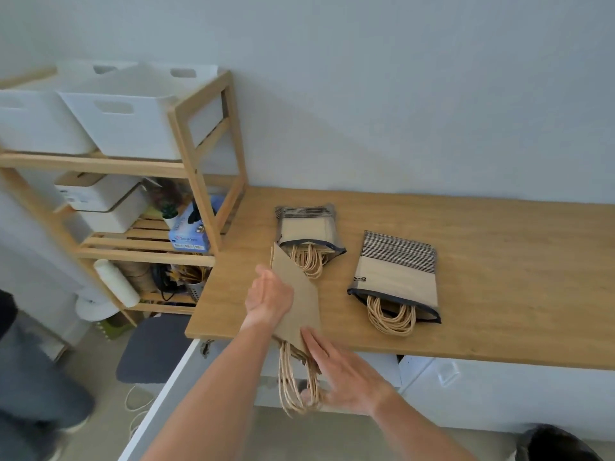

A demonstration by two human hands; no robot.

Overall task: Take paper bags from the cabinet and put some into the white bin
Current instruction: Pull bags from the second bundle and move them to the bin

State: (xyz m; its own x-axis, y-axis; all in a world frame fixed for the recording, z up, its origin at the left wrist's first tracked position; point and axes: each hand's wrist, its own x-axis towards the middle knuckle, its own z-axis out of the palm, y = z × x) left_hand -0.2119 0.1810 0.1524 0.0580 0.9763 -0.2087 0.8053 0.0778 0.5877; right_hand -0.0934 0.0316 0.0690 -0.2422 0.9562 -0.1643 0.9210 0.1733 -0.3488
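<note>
A flat stack of brown paper bags stands on edge over the front of the wooden countertop, twine handles hanging below it. My left hand presses against the stack's left face and my right hand holds its lower right side near the handles. Two striped fabric pouches lie on the countertop, one at the back and one to the right, each with paper-bag handles sticking out. Two white bins sit on top of the wooden shelf unit at the left.
The wooden shelf unit holds white boxes, a blue tissue box, a paper roll and cords. A white cabinet door stands open below my arms. Another person's leg is at the far left. A dark mat lies on the floor.
</note>
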